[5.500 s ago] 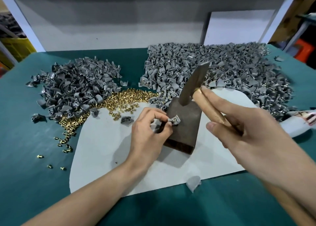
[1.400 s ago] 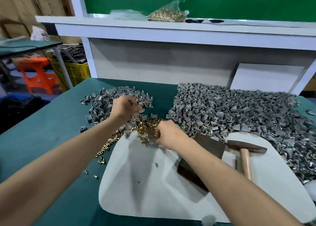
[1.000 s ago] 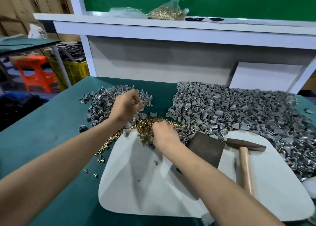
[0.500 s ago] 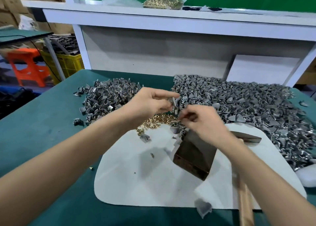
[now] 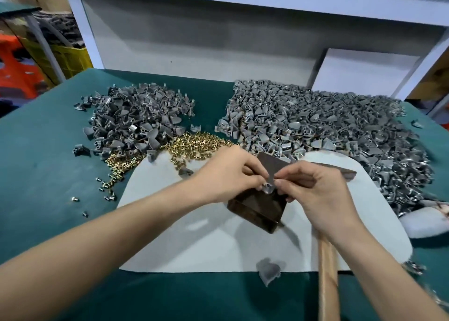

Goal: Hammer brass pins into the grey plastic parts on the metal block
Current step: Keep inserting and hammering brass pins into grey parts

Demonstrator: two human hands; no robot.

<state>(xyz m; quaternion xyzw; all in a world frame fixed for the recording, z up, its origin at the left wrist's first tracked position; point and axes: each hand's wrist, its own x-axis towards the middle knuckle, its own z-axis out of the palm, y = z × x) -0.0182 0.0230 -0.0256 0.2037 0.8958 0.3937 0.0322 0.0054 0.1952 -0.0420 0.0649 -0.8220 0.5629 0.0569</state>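
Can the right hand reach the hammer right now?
Probably yes. The hammer lies uncovered on the white mat, its handle passing under the wrist of the right hand. But that hand and the left hand pinch the grey part over the metal block, so it must let go first.

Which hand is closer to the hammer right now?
Right. The right hand sits directly over the hammer, hiding part of it; the left hand is on the far side of the metal block from it.
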